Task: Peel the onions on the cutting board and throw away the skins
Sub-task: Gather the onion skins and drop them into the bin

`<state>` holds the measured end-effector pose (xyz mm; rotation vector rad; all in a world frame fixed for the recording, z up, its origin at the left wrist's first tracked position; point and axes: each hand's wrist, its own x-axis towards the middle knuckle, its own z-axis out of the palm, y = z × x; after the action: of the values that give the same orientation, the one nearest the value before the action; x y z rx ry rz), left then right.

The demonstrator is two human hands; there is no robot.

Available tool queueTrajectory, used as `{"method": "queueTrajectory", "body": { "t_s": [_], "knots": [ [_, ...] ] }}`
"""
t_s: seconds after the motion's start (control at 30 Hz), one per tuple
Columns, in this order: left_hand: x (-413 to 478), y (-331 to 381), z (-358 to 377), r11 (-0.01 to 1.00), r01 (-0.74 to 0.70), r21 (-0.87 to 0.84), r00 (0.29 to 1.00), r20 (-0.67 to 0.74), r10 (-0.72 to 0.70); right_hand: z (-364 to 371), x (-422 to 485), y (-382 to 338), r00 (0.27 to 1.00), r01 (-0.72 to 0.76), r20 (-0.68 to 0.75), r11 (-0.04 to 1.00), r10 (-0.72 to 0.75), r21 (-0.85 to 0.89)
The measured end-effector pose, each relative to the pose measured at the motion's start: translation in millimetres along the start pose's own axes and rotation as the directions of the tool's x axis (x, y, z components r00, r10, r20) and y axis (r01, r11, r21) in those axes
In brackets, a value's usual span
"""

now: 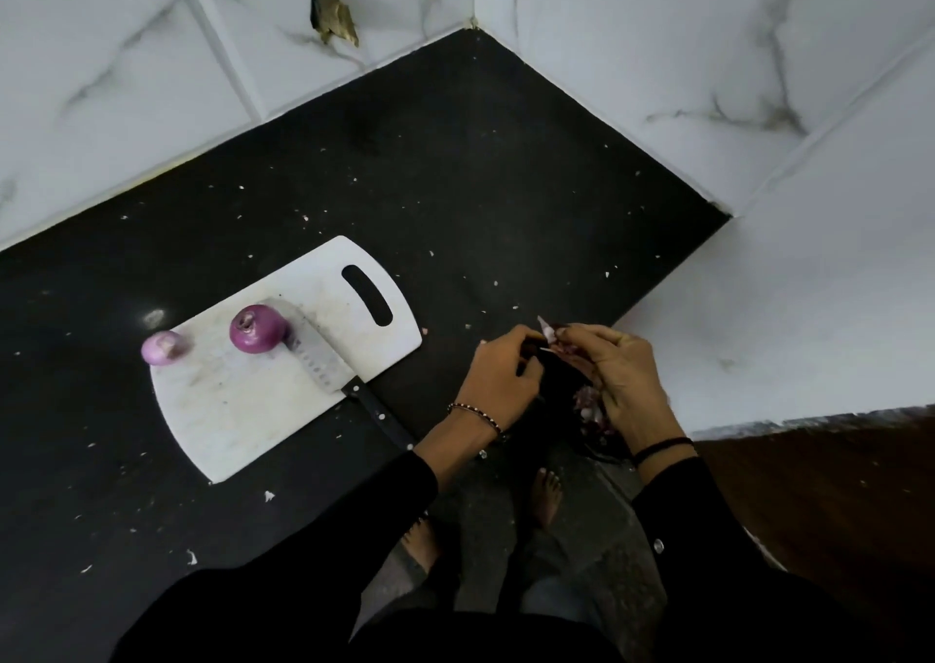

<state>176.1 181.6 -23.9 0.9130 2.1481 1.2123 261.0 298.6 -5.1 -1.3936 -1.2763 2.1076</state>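
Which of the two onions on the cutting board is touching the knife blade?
The larger, darker purple onion, resting against the knife. The smaller, paler onion sits apart at the board's left edge.

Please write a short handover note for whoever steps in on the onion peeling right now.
Left hand and right hand are together off the counter's edge, pinching onion skins over a dark bag that already holds scraps.
Two onions sit on the cutting board: the small onion at its left edge, the large onion against the knife.
Both look peeled.
Left: drop the skins, clear bits from the counter.
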Motion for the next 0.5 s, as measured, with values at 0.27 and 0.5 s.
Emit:
{"method": "queueTrajectory", "body": {
  "t_s": [0.27,0.5],
  "knots": [
    [7.8,12.7,72.5,0.998,0.057,-0.001,0.991,0.118,-0.056,-79.6,12.6,14.4,0.986,-0.007,-0.166,1.0,0.003,-0.026],
    [29.0,-9.4,148.8,0.978,0.197,0.063,0.92,0.334,-0.207,-136.3,57.1,44.5,0.961,-0.088,-0.272,0.984,0.043,-0.155]
  ]
}}
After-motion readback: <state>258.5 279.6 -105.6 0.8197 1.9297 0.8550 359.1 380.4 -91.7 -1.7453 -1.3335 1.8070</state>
